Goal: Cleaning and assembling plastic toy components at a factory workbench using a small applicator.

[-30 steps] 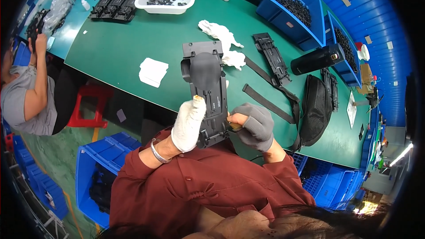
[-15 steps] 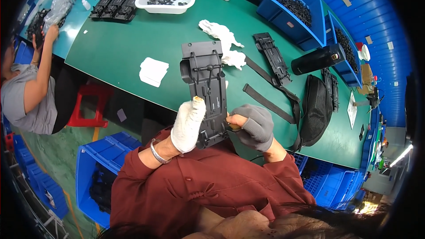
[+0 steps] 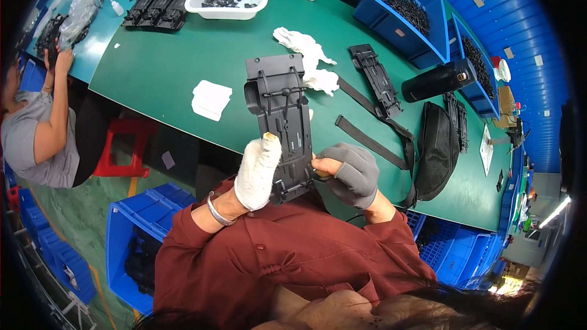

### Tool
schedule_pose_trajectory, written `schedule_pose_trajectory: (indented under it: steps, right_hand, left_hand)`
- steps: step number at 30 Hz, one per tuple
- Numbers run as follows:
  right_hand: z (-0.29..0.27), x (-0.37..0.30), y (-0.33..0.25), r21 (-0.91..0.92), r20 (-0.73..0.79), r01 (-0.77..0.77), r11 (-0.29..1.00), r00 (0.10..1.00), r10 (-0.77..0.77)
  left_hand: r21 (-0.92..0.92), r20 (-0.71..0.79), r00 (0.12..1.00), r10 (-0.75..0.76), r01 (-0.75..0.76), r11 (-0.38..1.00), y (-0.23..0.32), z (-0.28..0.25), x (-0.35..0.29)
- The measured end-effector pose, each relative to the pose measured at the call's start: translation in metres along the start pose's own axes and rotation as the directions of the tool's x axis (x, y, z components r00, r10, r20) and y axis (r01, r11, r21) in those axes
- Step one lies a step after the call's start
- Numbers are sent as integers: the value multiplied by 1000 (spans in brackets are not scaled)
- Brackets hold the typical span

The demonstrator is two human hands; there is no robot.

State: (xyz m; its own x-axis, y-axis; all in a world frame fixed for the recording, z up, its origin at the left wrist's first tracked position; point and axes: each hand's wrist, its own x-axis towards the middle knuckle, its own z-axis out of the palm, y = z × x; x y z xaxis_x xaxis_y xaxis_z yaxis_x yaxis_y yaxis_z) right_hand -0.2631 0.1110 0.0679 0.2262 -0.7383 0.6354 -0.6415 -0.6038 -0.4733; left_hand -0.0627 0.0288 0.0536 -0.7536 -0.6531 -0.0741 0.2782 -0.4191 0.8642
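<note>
A long black plastic chassis [image 3: 285, 123], moulded with axle and shaft shapes, is held up at a tilt in front of my chest. My left hand [image 3: 259, 171], in a white glove, grips its lower left side with the thumb on the face; the other fingers are hidden behind. At the lower right edge is my right hand [image 3: 350, 174], in a grey glove with bare fingertips. Its thumb and fingers are closed against that edge, and whatever they pinch is too small to make out. Behind the chassis, crumpled white gloves [image 3: 304, 47] lie on the green table [image 3: 165, 79].
A similar chassis [image 3: 375, 79] lies by a black bag [image 3: 437, 153] with straps and a black bottle [image 3: 439, 80]. Blue bins [image 3: 403, 15] of small black parts line the back right. A white tray [image 3: 232, 12] stands far off. A co-worker [image 3: 43, 128] sits at left.
The top of the chassis has tipped slightly left, while both my hands keep nearly the same place on it. The co-worker's hands have shifted at the far left.
</note>
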Motion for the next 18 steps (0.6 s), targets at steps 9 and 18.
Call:
schedule_pose_trajectory:
  steps: [9, 18]
  right_hand:
    - [2, -4, 1, -5, -5, -49, 999, 999, 49]
    - [3, -7, -3, 48, -54, -137, 989, 989, 139]
  left_hand:
    - [72, -28, 998, 62, -60, 996, -5, 0, -2]
    - [119, -8, 1000, 28, -27, 993, -9, -11, -5]
